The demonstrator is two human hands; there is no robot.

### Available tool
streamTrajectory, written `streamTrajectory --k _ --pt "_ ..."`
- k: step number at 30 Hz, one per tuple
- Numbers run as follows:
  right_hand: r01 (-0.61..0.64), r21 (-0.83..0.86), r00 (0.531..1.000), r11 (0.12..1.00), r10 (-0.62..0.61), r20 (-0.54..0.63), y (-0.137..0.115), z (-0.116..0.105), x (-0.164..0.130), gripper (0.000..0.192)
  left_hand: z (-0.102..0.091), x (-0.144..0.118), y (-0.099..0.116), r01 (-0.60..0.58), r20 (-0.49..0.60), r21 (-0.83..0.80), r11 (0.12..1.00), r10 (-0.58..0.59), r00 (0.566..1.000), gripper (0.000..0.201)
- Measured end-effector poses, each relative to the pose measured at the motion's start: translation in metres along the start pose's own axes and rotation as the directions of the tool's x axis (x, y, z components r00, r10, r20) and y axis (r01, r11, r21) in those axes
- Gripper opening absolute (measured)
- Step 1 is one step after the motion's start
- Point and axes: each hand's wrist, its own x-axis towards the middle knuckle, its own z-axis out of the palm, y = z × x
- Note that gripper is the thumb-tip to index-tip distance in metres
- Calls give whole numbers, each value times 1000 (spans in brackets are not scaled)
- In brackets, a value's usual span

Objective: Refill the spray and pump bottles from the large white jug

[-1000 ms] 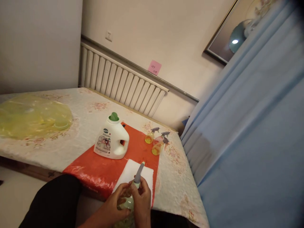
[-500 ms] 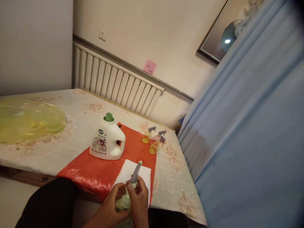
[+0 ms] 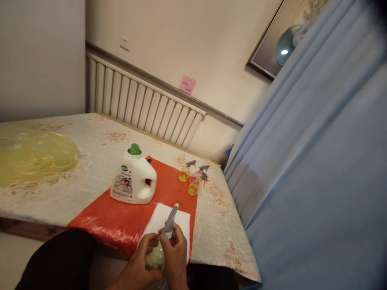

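My left hand (image 3: pixel 140 264) cups the body of a small clear spray bottle (image 3: pixel 155 256) holding pale yellow liquid, low at the front edge of the table. My right hand (image 3: pixel 175 259) grips the bottle's neck just under its grey spray head (image 3: pixel 169 219), which points up and away. Under the bottle lies a folded white cloth (image 3: pixel 181 220) on a red plastic sheet (image 3: pixel 121 217). A white detergent jug (image 3: pixel 133 181) with a green cap stands on that sheet.
Two or three small yellow spray bottles (image 3: pixel 193 182) with grey heads stand at the red sheet's far corner. A yellow plastic cover (image 3: pixel 33 155) lies at the left of the flowered tablecloth (image 3: pixel 99 141). A radiator (image 3: pixel 142 104) runs behind; a blue curtain (image 3: pixel 317 161) fills the right.
The view has drifted so everything sits a little further left and lower. Both hands stay on the bottle, with only slight shifts of the fingers.
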Motion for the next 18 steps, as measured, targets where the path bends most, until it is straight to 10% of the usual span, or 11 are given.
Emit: streamTrajectory --k 18 --pt "-14 48 1000 999 13 9 1 -3 1 18 -8 8 -7 83 244 -203 976 -31 969 75"
